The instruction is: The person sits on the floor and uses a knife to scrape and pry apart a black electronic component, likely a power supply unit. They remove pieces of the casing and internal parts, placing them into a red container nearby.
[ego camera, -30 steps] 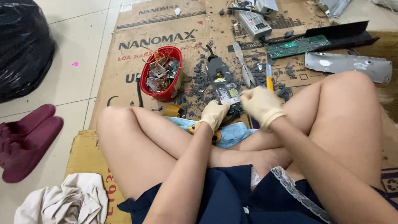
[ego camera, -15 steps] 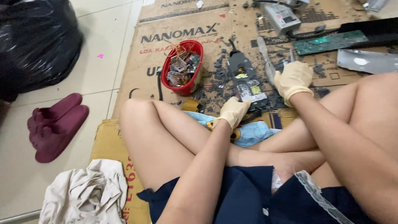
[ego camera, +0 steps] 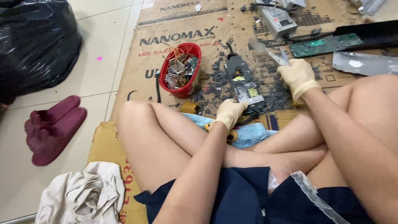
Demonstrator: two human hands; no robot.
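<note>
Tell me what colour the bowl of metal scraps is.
Red. The bowl shows plainly in the head view, left of the gloved left hand.

Pale tiled floor (ego camera: pixel 103 79), flattened cardboard (ego camera: pixel 137 79) spread across it; black bag (ego camera: pixel 37 41) at ten o'clock, slippers (ego camera: pixel 54 128) at nine.

Seated cross-legged, bare knees raised. Left hand (ego camera: pixel 229 113), in a pale glove, was curled low in front of the shins, forearm reaching straight forward. Right hand (ego camera: pixel 299 77), gloved, extended farther out, fingers apparently closed; motion blur obscured the grip.
</note>
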